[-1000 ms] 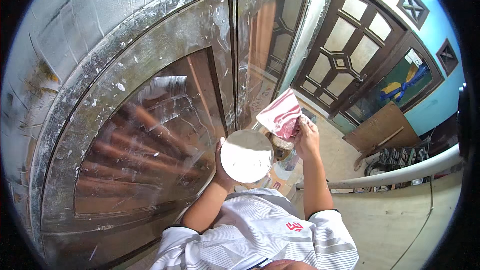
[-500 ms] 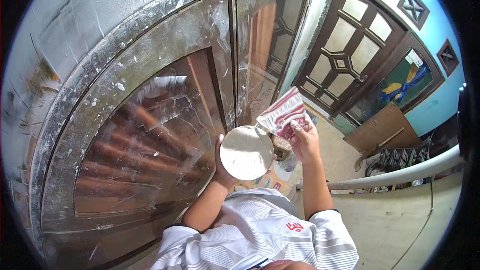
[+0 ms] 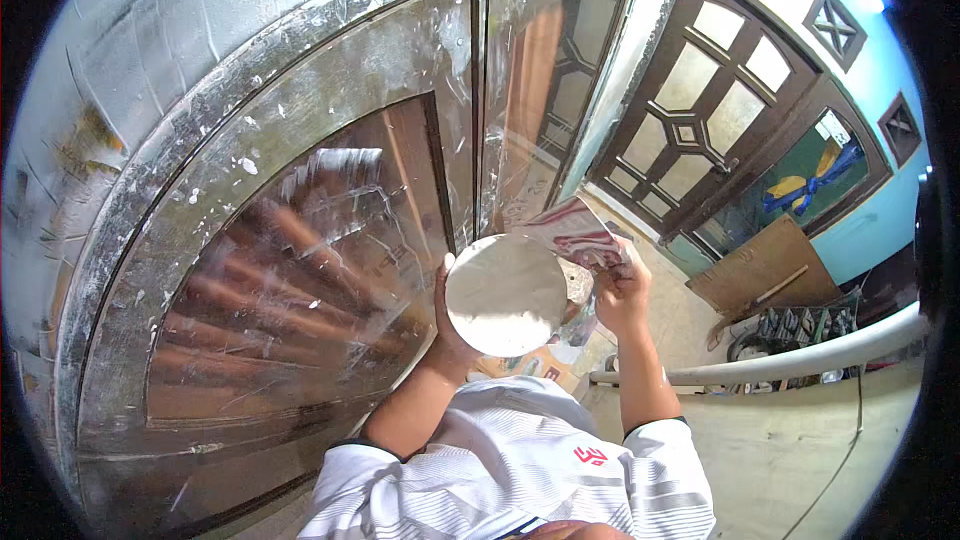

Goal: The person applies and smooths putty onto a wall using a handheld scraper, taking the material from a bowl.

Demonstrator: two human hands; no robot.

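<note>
My left hand is closed around the left side of a round, cream-white thing, seen from above; whether it is a plate or a filled tub I cannot tell. My right hand grips a thin, flat sheet with red and white stripes by its near right end. The sheet slants, and its lower left part is beside or behind the disc's upper right rim. Whether the two touch cannot be made out. The fingers of my left hand are mostly hidden under the disc.
On the left stands a large brown wooden frame with glass, spotted with white smears. A brown door is at the far right. Below it lean a brown board and a long-handled tool. A pale rail runs along the right.
My right hand has moved slightly right and down, turning the striped sheet more edge-on and lower toward the disc. My left hand has shifted the disc a little to the right.
</note>
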